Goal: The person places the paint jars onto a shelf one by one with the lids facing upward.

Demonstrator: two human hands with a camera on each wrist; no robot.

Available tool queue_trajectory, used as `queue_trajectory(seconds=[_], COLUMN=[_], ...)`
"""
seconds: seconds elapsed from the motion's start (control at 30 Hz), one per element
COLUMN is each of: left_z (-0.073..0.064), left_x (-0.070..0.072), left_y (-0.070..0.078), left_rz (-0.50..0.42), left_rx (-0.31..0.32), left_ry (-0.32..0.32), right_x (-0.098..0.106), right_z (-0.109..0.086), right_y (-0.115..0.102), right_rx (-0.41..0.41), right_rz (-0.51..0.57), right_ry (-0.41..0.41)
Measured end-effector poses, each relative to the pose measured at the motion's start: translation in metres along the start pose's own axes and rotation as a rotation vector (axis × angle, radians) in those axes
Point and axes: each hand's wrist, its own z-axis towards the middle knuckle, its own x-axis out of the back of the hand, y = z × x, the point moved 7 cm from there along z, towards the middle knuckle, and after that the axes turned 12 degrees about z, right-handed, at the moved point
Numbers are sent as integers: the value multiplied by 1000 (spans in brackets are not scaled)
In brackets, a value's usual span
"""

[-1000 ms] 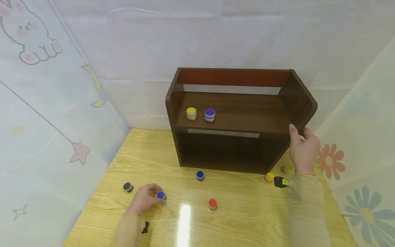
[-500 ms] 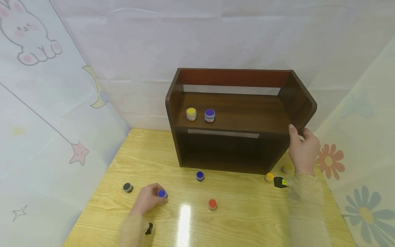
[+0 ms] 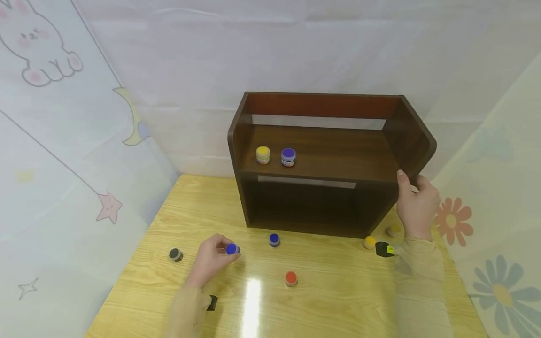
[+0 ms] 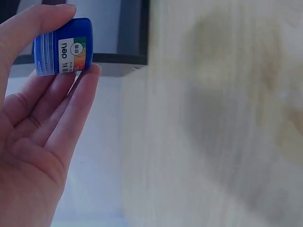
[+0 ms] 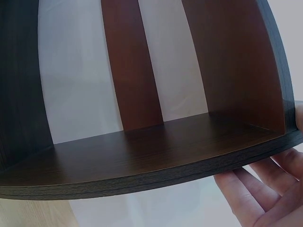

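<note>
My left hand (image 3: 211,257) pinches a small blue paint jar (image 4: 71,47) between thumb and fingers; its label reads "deli". In the head view that jar is raised over the table, left of another blue paint jar (image 3: 274,240) that stands before the shelf. My right hand (image 3: 416,206) grips the right side panel of the dark brown two-tier shelf (image 3: 321,145), thumb in front. In the right wrist view, its fingers (image 5: 241,194) lie along the outer face of the panel. On the upper board stand a yellow paint jar (image 3: 263,155) and a purple paint jar (image 3: 288,157).
On the wooden table (image 3: 329,300) stand a black jar (image 3: 175,255) at left and a red jar (image 3: 290,279) in front. An orange-yellow jar (image 3: 369,242) and an olive-yellow jar (image 3: 393,230) are by the shelf's right foot. Printed cloth walls enclose the table.
My left hand has lifted the blue paint jar and carried it forward and right, toward the shelf. The right hand keeps its grip on the side panel.
</note>
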Motion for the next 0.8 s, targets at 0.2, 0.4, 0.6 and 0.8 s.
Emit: queue_trajectory(seconds=[0.2, 0.4, 0.6, 0.8], left_z=[5, 9, 14, 17], left_x=[4, 4, 7, 10], left_y=[17, 27, 40, 56], left_rz=[-40, -9, 47, 52], left_rx=[-35, -67, -134, -177], left_ry=[-4, 16, 64, 72], right_x=[0, 0, -1, -1], right_z=[-1, -1, 0, -1], right_y=[-2, 0, 1, 0], right_rx=[10, 6, 18, 20], right_rz=[4, -3, -14, -8], right_ry=[2, 6, 9, 8])
